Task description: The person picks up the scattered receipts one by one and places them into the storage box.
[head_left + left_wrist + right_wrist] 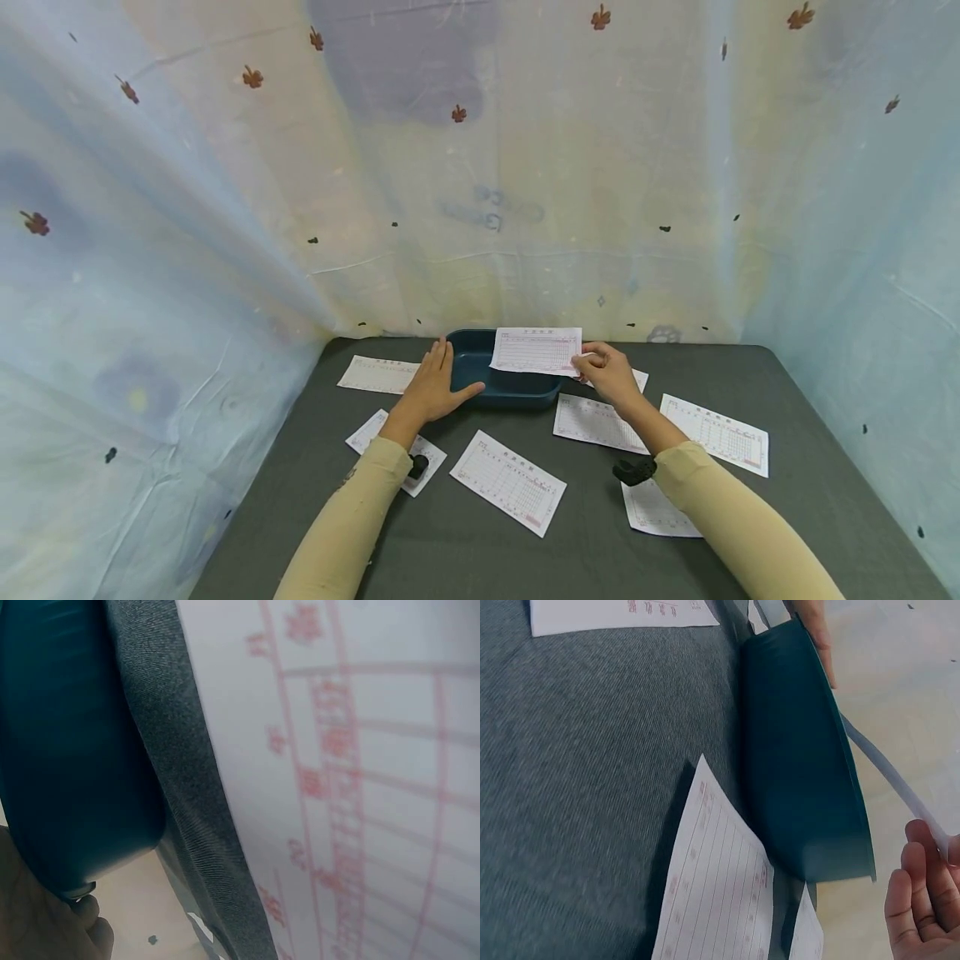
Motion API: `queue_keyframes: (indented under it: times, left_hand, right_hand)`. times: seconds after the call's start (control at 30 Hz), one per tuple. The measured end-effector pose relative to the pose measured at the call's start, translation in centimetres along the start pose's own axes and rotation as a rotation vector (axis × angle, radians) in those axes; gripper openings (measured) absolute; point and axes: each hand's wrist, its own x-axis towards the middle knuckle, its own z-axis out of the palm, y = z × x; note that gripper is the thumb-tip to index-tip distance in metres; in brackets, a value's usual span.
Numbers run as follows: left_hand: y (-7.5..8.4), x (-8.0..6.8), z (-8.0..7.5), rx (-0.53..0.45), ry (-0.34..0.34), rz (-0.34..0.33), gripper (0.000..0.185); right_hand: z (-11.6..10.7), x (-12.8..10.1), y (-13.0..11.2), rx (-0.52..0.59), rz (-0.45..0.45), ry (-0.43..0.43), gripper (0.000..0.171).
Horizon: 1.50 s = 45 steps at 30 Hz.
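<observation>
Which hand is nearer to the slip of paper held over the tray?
Right. The right hand pinches the paper slip at its right edge. The left hand rests on the left rim of the blue tray, apart from the slip.

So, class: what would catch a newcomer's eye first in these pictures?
The right hand pinches a printed form above the dark teal tray at the table's far edge. The left hand rests flat on the tray's left rim. More forms lie scattered on the grey table.
</observation>
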Motion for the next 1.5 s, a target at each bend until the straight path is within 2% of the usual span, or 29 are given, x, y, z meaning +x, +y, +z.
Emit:
queue_keyframes:
  times: [0.33, 0.83, 1.0, 1.2, 1.5]
  left_hand:
    - [0.0, 0.1, 0.0, 0.01, -0.017, -0.005, 0.119]
    - [-0.1, 0.0, 0.1, -0.002, -0.026, -0.006, 0.12]
    - [-0.1, 0.1, 0.1, 0.001, -0.038, -0.008, 0.12]
    - [0.0, -0.1, -0.1, -0.016, -0.013, -0.003, 0.119]
    - [0.1, -0.2, -0.1, -0.019, -0.021, -0.002, 0.116]
  right_hand:
    - [2.1, 1.0, -1.0, 0.062, -0.061, -0.037, 0.036]
    - [4.5, 2.2, -2.4, -0.012, -0.076, -0.077, 0.03]
    - [4.8, 2.5, -2.5, -0.033, -0.048, -0.082, 0.029]
    - [5.1, 2.7, -2.6, -0.041, -0.01, -0.111, 0.032]
    - [5.4, 2.9, -2.6, -0.08, -0.04, -0.124, 0.031]
